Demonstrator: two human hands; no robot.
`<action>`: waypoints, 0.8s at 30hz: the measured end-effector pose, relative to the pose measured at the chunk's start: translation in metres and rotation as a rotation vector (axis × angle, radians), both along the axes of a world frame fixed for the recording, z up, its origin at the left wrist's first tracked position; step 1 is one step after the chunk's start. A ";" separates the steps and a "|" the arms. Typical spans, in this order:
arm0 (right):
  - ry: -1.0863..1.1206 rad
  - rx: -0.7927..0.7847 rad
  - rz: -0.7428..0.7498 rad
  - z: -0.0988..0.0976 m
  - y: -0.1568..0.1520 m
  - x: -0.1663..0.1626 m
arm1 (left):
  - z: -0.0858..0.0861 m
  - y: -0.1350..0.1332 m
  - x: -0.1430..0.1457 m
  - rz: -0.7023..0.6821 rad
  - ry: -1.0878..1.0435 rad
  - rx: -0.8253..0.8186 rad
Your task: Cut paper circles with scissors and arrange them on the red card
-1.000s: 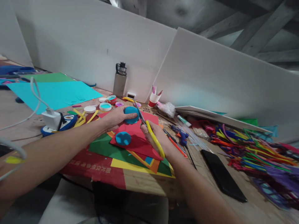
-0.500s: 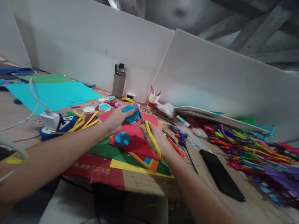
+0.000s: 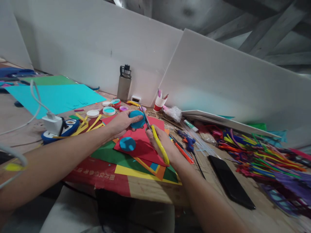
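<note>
Pinched in my left hand (image 3: pixel 123 125) is a round blue paper disc (image 3: pixel 136 118), held above the red paper (image 3: pixel 150 145). My right hand (image 3: pixel 160 139) grips the yellow-handled scissors (image 3: pixel 157 142), their blades pointing up and away at the disc's right edge. Whether the blades touch the disc I cannot tell. A second blue paper disc (image 3: pixel 127 144) lies flat on the red sheet below my left hand. Under the red sheet lie green paper (image 3: pixel 107 154), orange paper (image 3: pixel 160 172) and yellow paper (image 3: pixel 123 171).
Behind my hands stand small paint pots (image 3: pixel 109 111), a bottle (image 3: pixel 124 84) and a paper cup of pens (image 3: pixel 159 103). To the right are a box cutter (image 3: pixel 183 152), a glue gun (image 3: pixel 189 142), a black phone (image 3: pixel 229 181) and colourful pipe cleaners (image 3: pixel 257 152). A power strip (image 3: pixel 70 127) is left.
The disc in my left hand has turned slightly and shifted a little to the right. The scissors have hardly moved.
</note>
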State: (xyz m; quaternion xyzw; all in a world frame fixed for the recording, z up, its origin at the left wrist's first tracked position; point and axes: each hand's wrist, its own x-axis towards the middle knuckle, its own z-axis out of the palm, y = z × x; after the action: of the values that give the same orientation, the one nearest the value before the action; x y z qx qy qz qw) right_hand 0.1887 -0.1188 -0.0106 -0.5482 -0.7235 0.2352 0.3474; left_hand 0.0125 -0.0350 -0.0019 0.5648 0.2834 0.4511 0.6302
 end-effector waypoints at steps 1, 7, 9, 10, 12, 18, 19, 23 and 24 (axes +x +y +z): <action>-0.002 0.000 -0.001 0.000 0.000 0.000 | 0.000 0.000 -0.001 -0.011 0.009 0.004; -0.027 0.006 0.005 -0.004 0.002 0.001 | 0.004 0.001 -0.003 -0.040 0.034 0.003; -0.025 -0.004 -0.006 -0.004 0.002 0.001 | 0.006 0.000 -0.004 -0.059 0.040 -0.003; -0.025 -0.008 -0.010 -0.004 0.002 0.001 | 0.007 0.000 -0.005 -0.065 0.044 -0.007; -0.022 -0.009 -0.013 -0.003 0.001 0.001 | 0.008 0.000 -0.006 -0.066 0.060 -0.016; -0.013 -0.003 -0.015 -0.003 0.001 0.000 | 0.009 0.003 -0.009 -0.097 0.082 -0.016; -0.013 -0.005 -0.017 -0.003 0.001 0.000 | 0.009 0.004 -0.009 -0.103 0.076 -0.022; -0.012 -0.012 -0.028 -0.001 0.001 -0.002 | 0.005 0.004 -0.005 -0.051 0.014 -0.052; -0.011 -0.012 -0.031 0.000 0.000 -0.002 | 0.005 0.004 -0.004 -0.021 -0.005 -0.057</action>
State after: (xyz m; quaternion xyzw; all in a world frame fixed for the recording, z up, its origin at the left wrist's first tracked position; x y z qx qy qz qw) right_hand 0.1862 -0.1184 -0.0108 -0.5625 -0.7155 0.2312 0.3439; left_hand 0.0088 -0.0308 0.0027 0.5486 0.2886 0.4374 0.6515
